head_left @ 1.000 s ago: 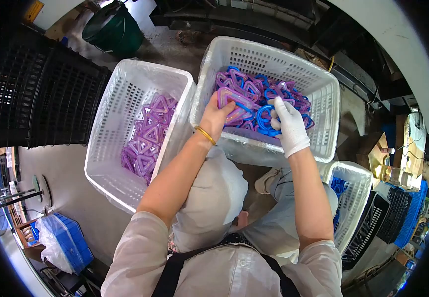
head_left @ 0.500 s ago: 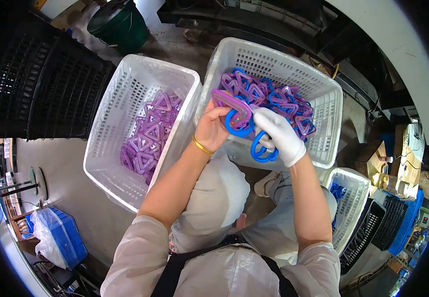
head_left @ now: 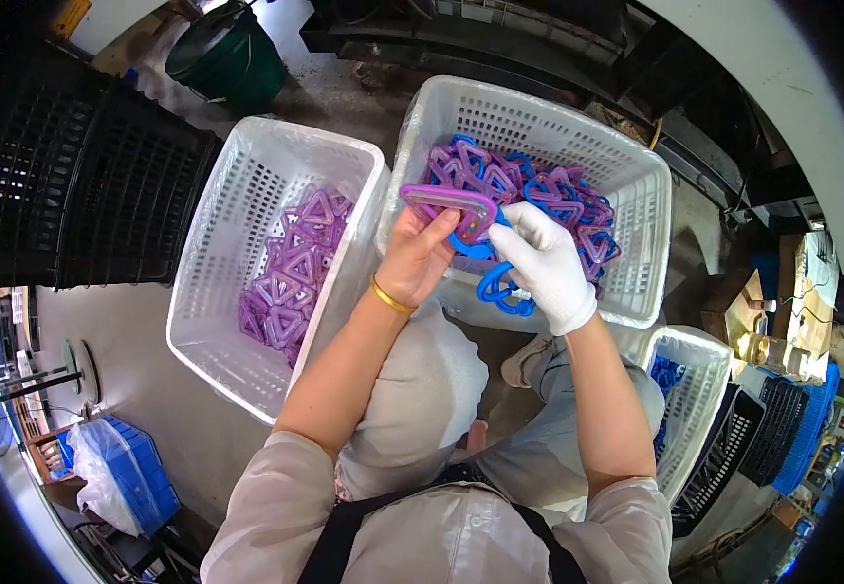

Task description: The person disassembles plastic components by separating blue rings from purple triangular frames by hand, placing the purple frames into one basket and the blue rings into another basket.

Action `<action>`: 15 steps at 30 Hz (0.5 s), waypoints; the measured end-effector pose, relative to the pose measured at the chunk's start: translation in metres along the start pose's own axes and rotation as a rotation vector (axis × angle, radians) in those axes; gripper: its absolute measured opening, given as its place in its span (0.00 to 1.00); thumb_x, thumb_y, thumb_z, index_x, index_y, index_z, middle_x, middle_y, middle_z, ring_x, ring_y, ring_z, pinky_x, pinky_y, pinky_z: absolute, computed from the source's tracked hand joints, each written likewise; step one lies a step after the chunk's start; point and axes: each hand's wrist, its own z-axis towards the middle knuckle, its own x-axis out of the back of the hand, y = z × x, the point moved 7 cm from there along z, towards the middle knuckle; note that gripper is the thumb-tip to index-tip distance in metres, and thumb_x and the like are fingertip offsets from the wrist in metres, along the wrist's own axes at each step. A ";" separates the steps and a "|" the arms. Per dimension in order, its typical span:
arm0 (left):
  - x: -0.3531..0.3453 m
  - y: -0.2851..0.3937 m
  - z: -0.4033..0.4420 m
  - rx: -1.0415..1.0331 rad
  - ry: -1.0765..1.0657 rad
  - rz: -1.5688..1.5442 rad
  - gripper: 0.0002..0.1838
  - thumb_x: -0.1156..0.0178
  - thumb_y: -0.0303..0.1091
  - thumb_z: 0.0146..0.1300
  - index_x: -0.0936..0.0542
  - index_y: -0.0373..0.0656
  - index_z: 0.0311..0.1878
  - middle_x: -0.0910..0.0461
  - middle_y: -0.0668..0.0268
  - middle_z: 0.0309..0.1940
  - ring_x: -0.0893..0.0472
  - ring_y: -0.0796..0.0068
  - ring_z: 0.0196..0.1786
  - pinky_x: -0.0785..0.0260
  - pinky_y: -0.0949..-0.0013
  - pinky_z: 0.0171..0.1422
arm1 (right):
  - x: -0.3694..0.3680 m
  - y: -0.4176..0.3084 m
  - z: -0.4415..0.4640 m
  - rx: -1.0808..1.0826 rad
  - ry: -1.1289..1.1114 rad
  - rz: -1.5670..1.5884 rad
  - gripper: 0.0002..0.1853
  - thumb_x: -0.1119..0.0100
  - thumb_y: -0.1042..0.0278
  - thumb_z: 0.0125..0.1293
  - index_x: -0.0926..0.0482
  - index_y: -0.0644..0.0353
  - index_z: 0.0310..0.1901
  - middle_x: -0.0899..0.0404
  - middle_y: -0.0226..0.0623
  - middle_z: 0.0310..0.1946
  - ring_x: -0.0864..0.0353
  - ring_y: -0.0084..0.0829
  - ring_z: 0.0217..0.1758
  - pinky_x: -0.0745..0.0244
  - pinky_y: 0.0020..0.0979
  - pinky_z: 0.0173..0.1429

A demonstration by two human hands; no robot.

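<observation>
My bare left hand [head_left: 416,261], with a yellow bangle at its wrist, grips a purple triangular plastic frame [head_left: 449,197], thumb on its face. A blue ring-shaped plastic piece [head_left: 471,249] lies against the frame's underside; whether they are joined I cannot tell. My right hand [head_left: 547,271], in a white glove, is closed, its thumb and forefinger at the frame's right corner. Another blue ring-shaped piece [head_left: 496,286] hangs at its palm side, its gripped part hidden by the fingers. Both hands are over the near edge of the right white basket [head_left: 658,243].
Purple triangles and blue pieces [head_left: 563,200] fill part of that basket. Purple triangles [head_left: 295,268] lie in the left white basket [head_left: 188,292]. A smaller white basket [head_left: 699,389] at right holds blue pieces. Black crates [head_left: 72,175] and a green bucket [head_left: 237,63] stand at left.
The purple frame has turned flatter and shifted left, its long edge now nearer level. My gloved fingers have risen and spread at its corner. The hanging blue piece has swung left.
</observation>
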 end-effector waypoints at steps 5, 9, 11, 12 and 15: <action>0.001 -0.001 0.002 -0.007 0.001 -0.001 0.14 0.44 0.29 0.71 0.26 0.42 0.58 0.20 0.63 0.53 0.21 0.69 0.57 0.30 0.60 0.65 | 0.006 0.007 0.000 -0.067 0.036 0.027 0.14 0.42 0.61 0.71 0.21 0.61 0.50 0.26 0.22 0.28 0.37 0.10 0.21 0.45 0.18 0.24; 0.005 -0.003 0.005 0.005 0.069 0.022 0.15 0.44 0.30 0.71 0.27 0.42 0.59 0.22 0.62 0.55 0.23 0.69 0.59 0.32 0.60 0.66 | 0.031 -0.012 -0.001 -0.071 0.237 0.050 0.22 0.49 0.49 0.74 0.22 0.63 0.51 0.32 0.22 0.24 0.39 0.14 0.18 0.46 0.19 0.23; 0.014 -0.006 0.009 0.000 0.092 0.021 0.17 0.44 0.30 0.71 0.28 0.42 0.61 0.23 0.62 0.57 0.24 0.69 0.60 0.33 0.60 0.67 | 0.055 -0.005 0.003 -0.099 0.346 0.120 0.28 0.55 0.44 0.75 0.22 0.65 0.52 0.34 0.23 0.23 0.41 0.16 0.17 0.46 0.20 0.23; 0.017 -0.006 0.011 -0.014 0.112 0.065 0.17 0.44 0.30 0.71 0.29 0.41 0.62 0.24 0.61 0.58 0.25 0.69 0.61 0.34 0.61 0.68 | 0.061 0.001 0.003 -0.089 0.374 0.233 0.29 0.55 0.44 0.76 0.24 0.68 0.53 0.33 0.25 0.24 0.40 0.16 0.19 0.44 0.20 0.24; 0.031 -0.012 0.014 -0.046 0.254 0.375 0.20 0.44 0.29 0.70 0.32 0.40 0.64 0.26 0.58 0.61 0.28 0.67 0.64 0.37 0.62 0.70 | 0.065 0.017 0.011 -0.109 0.344 0.388 0.30 0.56 0.42 0.76 0.24 0.69 0.53 0.32 0.26 0.24 0.38 0.17 0.21 0.44 0.20 0.24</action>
